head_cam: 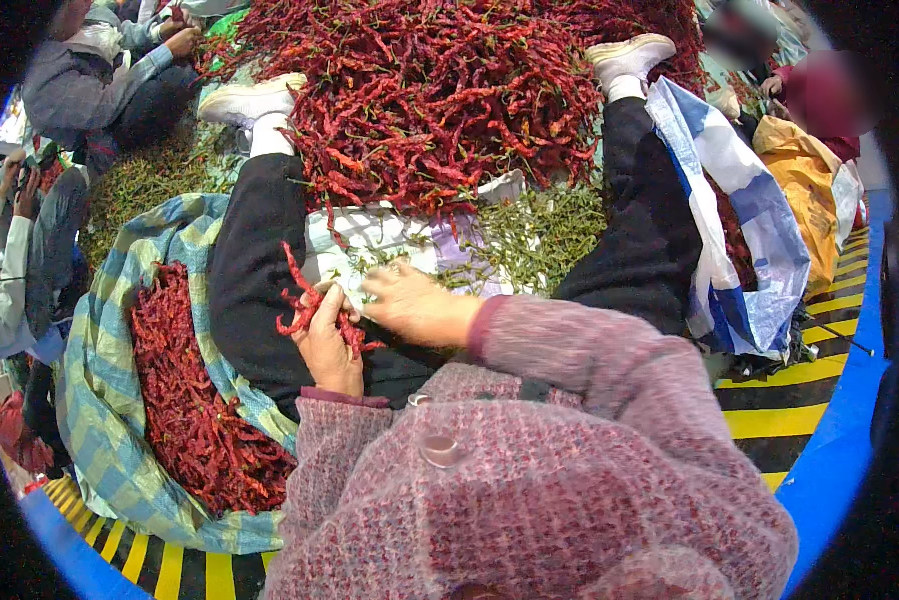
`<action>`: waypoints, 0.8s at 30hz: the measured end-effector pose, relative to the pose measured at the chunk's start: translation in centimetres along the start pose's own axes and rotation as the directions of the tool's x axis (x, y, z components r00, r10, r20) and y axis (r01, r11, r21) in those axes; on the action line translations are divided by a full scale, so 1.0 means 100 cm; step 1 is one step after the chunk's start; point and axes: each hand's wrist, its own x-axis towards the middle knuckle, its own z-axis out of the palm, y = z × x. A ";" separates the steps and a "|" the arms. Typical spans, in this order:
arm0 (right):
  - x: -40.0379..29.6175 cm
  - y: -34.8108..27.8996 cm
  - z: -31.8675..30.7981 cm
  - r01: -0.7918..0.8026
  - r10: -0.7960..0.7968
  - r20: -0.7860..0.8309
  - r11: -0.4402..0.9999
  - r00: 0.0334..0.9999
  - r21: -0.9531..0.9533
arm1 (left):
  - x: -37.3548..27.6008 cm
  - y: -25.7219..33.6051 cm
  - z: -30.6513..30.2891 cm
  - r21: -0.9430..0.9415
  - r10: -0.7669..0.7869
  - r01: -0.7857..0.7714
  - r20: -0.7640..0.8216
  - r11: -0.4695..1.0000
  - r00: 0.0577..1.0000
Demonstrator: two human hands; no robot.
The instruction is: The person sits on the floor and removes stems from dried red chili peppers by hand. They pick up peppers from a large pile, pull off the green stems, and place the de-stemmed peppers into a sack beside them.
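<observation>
Several dried red chili peppers (305,307) are gripped in my left hand (329,337), in front of my left thigh. Close to its right, my right hand (412,304) is blurred; its fingers point left toward the held chilies, and whether it holds anything cannot be told. A large heap of red chilies (449,97) lies between my outstretched feet. Green stems (547,236) are scattered over the white and purple cloth (341,262) between my legs. At my left, a blue-green checked woven sack (108,360) stands with its mouth wide, holding red chilies (194,397).
On my right are a blue and white woven sack (776,247) with chilies inside and an orange sack (806,195). People sit at the left and upper right. More stems (146,187) lie at the upper left. The floor has black and yellow stripes (779,420).
</observation>
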 end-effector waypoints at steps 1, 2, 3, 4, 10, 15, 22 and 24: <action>0.012 0.006 0.042 0.001 -0.002 -0.060 1.000 0.998 -0.011 | 0.000 -0.001 0.005 -0.001 -0.017 0.017 0.008 1.000 1.000; 0.021 0.008 0.051 0.055 -0.050 0.059 0.995 0.997 -0.085 | 0.002 -0.004 -0.004 -0.010 -0.035 0.036 0.056 0.999 0.998; 0.025 0.009 0.056 0.036 -0.029 0.071 0.994 0.997 -0.101 | 0.000 -0.004 -0.007 0.023 -0.016 0.014 0.076 1.000 0.997; 0.020 0.015 0.058 0.027 -0.023 0.042 0.995 0.999 -0.097 | -0.001 -0.005 -0.007 0.037 -0.011 0.008 0.081 0.999 0.997; -0.100 0.069 0.014 0.099 -0.090 0.205 0.995 0.974 -0.032 | 0.009 -0.013 -0.002 0.076 -0.024 0.016 0.115 0.997 0.993; -0.150 0.096 -0.086 -0.337 0.453 0.701 0.889 0.551 -0.310 | 0.009 -0.013 -0.005 0.059 -0.023 0.017 0.106 0.998 0.994; -0.117 0.096 -0.096 -0.358 0.537 0.299 0.797 0.789 -0.487 | 0.000 0.005 -0.002 0.028 -0.110 0.108 0.131 0.994 0.985; -0.088 0.092 -0.093 -0.465 0.497 0.126 0.859 0.859 -0.215 | -0.007 0.023 -0.005 0.112 -0.057 0.043 0.122 0.993 0.991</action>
